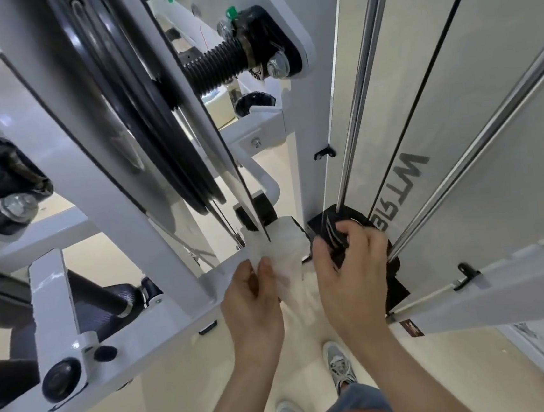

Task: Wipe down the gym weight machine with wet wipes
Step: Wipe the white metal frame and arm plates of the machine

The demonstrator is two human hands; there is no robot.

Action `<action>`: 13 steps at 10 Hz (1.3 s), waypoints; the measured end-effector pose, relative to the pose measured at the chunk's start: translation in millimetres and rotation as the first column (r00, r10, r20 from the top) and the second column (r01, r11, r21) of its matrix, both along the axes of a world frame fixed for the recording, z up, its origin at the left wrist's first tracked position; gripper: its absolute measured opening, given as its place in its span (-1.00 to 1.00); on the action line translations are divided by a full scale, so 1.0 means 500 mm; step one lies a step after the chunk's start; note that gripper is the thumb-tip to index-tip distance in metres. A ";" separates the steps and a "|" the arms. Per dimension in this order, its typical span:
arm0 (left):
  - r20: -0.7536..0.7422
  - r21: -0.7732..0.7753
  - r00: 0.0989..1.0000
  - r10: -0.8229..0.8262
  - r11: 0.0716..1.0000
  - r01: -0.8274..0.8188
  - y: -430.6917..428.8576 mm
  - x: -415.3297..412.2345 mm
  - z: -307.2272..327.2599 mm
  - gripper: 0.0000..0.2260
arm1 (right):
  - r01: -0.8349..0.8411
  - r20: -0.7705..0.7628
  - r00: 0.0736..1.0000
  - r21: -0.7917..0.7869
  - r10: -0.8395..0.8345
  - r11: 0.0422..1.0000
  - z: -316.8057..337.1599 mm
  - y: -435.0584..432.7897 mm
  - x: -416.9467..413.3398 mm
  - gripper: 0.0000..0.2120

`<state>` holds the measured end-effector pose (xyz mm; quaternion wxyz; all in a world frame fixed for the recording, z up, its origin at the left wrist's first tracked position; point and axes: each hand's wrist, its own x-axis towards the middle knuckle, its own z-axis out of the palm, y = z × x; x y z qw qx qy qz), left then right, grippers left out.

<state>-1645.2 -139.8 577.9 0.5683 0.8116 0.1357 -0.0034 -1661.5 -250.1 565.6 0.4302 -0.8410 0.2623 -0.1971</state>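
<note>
Head view: left hand [251, 302] has its grip pinched on the white wet wipe [278, 251], which is bunched against the weight machine [114, 201] just below the black pulley wheel [129, 120]. Right hand [350, 274] curls its grip over a black object [327, 228] at the foot of a chrome rod [353, 98]. Grey shoes [339, 365] stand on the cream floor [171, 411] below.

The weight machine [170, 265] is a white-painted steel frame with a large black pulley wheel [142, 118], chrome guide rods [354, 114] and pale grey panels [483, 69]. The wet wipe [278, 255], white, thin and crumpled, sits below the pulley wheel, bunched against a frame plate's lower tip and pinched in the left hand [254, 307].
</note>
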 end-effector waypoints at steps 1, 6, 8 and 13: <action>0.013 0.067 1.000 -0.011 0.998 0.010 0.012 -0.003 0.006 -0.83 | 0.041 -0.203 0.959 0.791 0.198 0.611 0.009 0.055 -0.023 -0.59; 0.405 0.586 0.808 -0.428 0.800 0.130 0.122 -0.049 0.008 -0.72 | 0.224 -0.017 0.899 0.877 -0.437 0.426 -0.025 0.112 0.152 -0.77; 0.303 0.724 0.726 -0.617 0.645 0.246 0.152 0.000 0.024 -0.67 | 0.269 -0.044 0.872 0.875 -0.488 0.402 -0.009 0.202 0.133 -0.60; 0.180 0.742 0.717 -0.674 0.572 0.351 0.203 -0.019 0.009 -0.47 | 0.388 -0.158 0.783 0.880 -0.602 0.273 -0.008 0.100 0.202 -0.59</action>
